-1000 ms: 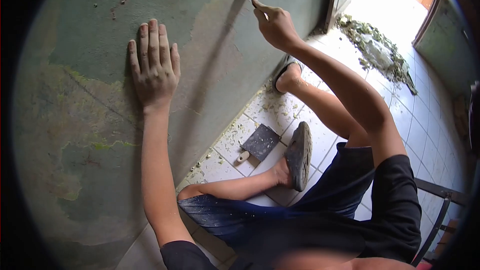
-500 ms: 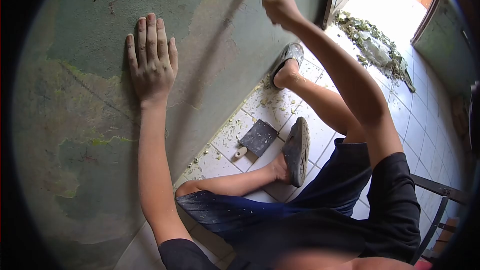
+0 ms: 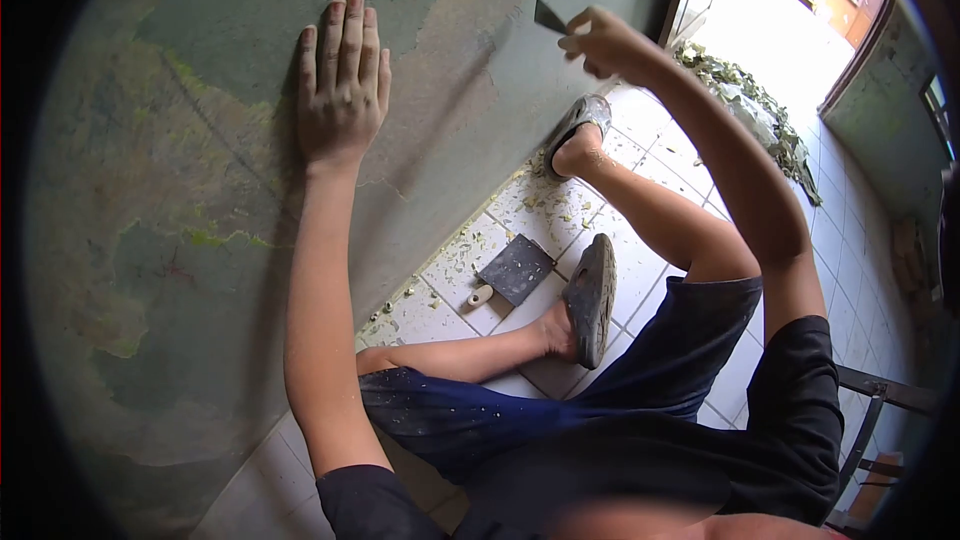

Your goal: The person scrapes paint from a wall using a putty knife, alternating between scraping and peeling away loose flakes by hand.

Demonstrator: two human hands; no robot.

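My left hand (image 3: 343, 90) lies flat against the green wall (image 3: 230, 10), fingers stretched upward. My right hand (image 3: 607, 43) is closed around a scraper (image 3: 549, 17), whose dark flat blade points up and left. The blade appears apart from the wall; its handle is mostly hidden in my fingers. Between the two hands, a patch of bare plaster (image 3: 440, 80) shows where the paint is gone. A wider peeled area (image 3: 90, 180) with ragged yellow-green edges lies left of my left hand.
A dark square plate with a pale handle (image 3: 516, 270) lies on the white tiles between my feet. Paint flakes (image 3: 540, 202) litter the floor along the wall. A heap of debris with clear plastic (image 3: 760, 115) lies by the doorway. A metal frame (image 3: 880, 390) stands at right.
The scraper has come away from the wall, moving down and right in view with my right hand. My view has shifted slightly; my left hand stays flat on the wall.
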